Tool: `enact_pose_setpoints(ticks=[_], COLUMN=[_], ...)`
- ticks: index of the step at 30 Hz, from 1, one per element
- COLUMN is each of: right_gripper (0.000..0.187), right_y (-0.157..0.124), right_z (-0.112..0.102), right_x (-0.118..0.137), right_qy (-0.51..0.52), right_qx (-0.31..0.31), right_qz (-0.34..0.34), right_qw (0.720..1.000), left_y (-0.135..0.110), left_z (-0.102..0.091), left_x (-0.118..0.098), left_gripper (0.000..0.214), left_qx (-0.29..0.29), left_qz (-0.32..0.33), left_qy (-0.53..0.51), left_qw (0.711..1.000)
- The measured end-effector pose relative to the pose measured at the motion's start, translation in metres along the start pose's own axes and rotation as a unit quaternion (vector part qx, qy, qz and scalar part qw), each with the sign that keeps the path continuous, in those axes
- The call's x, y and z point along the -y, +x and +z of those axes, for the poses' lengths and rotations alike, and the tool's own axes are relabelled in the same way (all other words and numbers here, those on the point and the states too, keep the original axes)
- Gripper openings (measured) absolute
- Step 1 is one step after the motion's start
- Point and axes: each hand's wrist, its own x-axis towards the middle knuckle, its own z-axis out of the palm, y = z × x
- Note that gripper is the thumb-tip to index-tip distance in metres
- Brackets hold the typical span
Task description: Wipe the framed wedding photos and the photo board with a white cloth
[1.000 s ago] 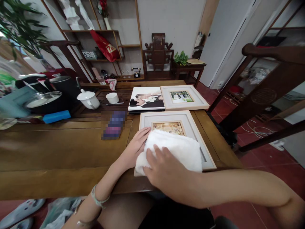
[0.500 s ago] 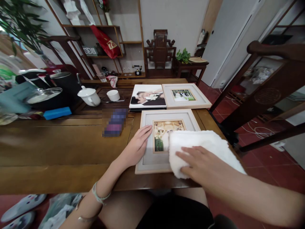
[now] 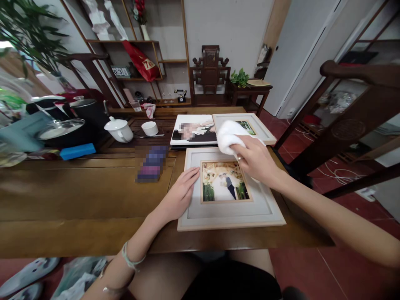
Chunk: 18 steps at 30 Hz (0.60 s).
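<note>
Currently the left hand [image 3: 180,193] touches the nearest frame's [image 3: 225,183] left edge.

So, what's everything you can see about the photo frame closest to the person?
The closest frame looks like pale wood, with a wide whitish border around a small photo of two figures among greenery. It lies flat, face up, near the table's edge. The left hand rests on its left side. The right hand, holding a white cloth, hides its top right corner; I can't tell if they touch.

Far frame [image 3: 263,129] and its photo [image 3: 249,127] partly behind white cloth [image 3: 228,135], any contact uncertain
</note>
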Motion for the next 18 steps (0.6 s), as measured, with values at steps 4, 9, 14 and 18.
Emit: enact_pose_setpoints(ticks=[4, 9, 14, 18], right_gripper=[0.035, 0.027, 0.026, 0.024], right_y=[0.03, 0.05, 0.05, 0.049], right_z=[0.033, 0.064, 0.068, 0.063], right_x=[0.018, 0.037, 0.037, 0.037], right_qy=[-0.02, -0.028, -0.022, -0.033], right_qx=[0.012, 0.097, 0.094, 0.103], right_qz=[-0.116, -0.197, -0.209, -0.211], right_qw=[0.993, 0.975, 0.973, 0.971], left_y=[0.0, 0.0, 0.0, -0.001], left_z=[0.0, -0.001, 0.0, 0.0], left_x=[0.0, 0.0, -0.001, -0.001], left_gripper=[0.046, 0.046, 0.047, 0.046], left_qx=[-0.001, -0.003, -0.006, -0.005], left_qz=[0.005, 0.006, 0.008, 0.011], left_qy=[0.006, 0.009, 0.011, 0.013], left_qw=[1.0, 1.0, 1.0, 1.0])
